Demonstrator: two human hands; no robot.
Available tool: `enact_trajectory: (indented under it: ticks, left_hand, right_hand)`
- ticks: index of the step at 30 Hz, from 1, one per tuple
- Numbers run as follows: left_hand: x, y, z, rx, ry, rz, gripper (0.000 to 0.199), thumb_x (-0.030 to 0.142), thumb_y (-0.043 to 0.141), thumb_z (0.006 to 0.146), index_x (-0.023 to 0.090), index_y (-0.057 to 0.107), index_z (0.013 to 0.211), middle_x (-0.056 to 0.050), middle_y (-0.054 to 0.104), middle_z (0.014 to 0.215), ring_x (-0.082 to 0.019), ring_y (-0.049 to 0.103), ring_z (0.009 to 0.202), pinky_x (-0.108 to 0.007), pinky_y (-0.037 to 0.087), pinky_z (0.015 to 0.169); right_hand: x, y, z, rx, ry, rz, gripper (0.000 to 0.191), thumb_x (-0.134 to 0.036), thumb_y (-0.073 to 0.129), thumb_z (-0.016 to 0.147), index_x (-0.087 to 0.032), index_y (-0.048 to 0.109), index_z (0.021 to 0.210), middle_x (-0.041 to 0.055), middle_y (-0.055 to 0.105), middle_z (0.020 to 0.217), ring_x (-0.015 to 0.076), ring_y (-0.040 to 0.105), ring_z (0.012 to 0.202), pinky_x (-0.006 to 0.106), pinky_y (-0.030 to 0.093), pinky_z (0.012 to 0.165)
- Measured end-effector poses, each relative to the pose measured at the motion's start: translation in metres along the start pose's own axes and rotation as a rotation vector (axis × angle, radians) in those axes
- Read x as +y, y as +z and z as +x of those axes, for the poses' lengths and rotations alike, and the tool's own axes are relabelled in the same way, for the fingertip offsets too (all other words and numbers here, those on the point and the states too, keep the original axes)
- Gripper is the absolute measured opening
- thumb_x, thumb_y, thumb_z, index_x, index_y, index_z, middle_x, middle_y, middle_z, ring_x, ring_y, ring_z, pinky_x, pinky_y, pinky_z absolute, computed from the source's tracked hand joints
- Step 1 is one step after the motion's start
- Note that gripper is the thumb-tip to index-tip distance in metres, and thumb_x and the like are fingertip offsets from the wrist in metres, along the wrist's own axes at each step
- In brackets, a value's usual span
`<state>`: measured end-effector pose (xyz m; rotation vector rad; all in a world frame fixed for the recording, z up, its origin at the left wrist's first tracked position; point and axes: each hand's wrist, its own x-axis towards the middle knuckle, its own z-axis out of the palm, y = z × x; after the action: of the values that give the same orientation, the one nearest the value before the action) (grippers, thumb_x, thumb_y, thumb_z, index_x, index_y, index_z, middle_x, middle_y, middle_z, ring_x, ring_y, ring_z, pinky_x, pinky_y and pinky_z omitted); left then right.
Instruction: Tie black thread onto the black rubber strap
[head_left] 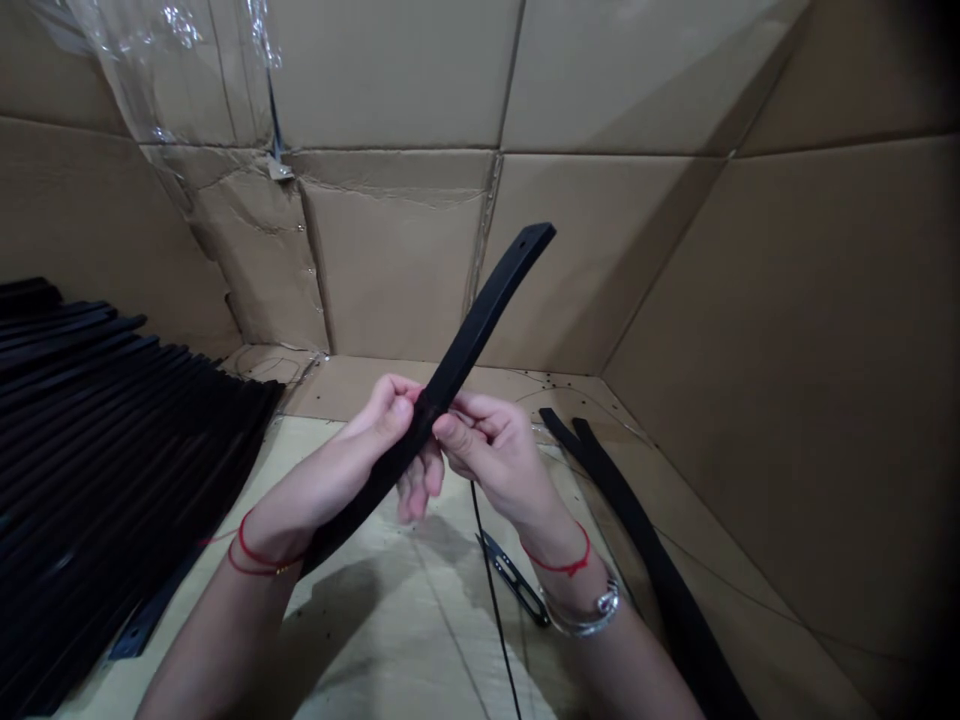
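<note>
A long, slightly curved black strip (480,325) with a small hole near its upper end slants across the middle of the view. My left hand (382,430) is closed around its middle, thumb on top. My right hand (487,440) pinches the strip from the other side, just beside the left thumb. Between the thumbs a thin dark band or cord seems to cross the strip; its detail is too dark to tell. A thin black cord (491,590) hangs from below the hands toward the bottom edge.
Many black strips (112,450) lie stacked at the left. Two more black strips (637,520) lie at the right. A black cutter with a pointed blade (517,580) rests on the pale board (390,640). Cardboard walls (397,260) stand behind and at the right.
</note>
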<state>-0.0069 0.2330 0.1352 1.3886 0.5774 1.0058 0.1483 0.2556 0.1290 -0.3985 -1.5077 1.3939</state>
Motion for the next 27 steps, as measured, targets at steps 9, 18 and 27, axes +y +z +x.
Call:
enact_trajectory:
  ticks: [9, 18, 27]
  left_hand:
    - [0.004, 0.019, -0.006, 0.476, 0.264, 0.476, 0.017, 0.037, 0.051, 0.093, 0.020, 0.052, 0.091, 0.002, 0.061, 0.079, -0.009, 0.060, 0.070, -0.018, 0.048, 0.065]
    - [0.012, 0.011, -0.011, 0.368, 0.245, 0.840, 0.021, 0.033, 0.039, 0.097, 0.020, 0.045, 0.083, 0.004, 0.053, 0.064, -0.008, 0.047, 0.056, -0.021, 0.035, 0.056]
    - [0.008, 0.005, -0.010, 0.274, 0.344, 0.921, 0.017, 0.021, 0.041, 0.094, 0.020, 0.042, 0.077, 0.003, 0.053, 0.065, -0.009, 0.044, 0.056, -0.022, 0.034, 0.057]
  right_hand:
    - [0.002, 0.011, -0.001, 0.163, -0.101, -0.098, 0.035, -0.041, 0.074, 0.078, -0.013, 0.071, 0.098, -0.0056, 0.039, 0.056, 0.0050, 0.028, 0.045, 0.020, 0.024, 0.037]
    - [-0.002, 0.018, -0.008, 0.167, -0.077, -0.172, 0.032, -0.039, 0.072, 0.081, -0.015, 0.071, 0.102, -0.0057, 0.035, 0.056, 0.0056, 0.021, 0.044, 0.021, 0.018, 0.037]
    - [-0.006, 0.018, -0.011, 0.212, -0.099, -0.224, 0.036, -0.042, 0.069, 0.083, -0.014, 0.068, 0.105, -0.0035, 0.044, 0.059, 0.0056, 0.029, 0.043, 0.021, 0.023, 0.036]
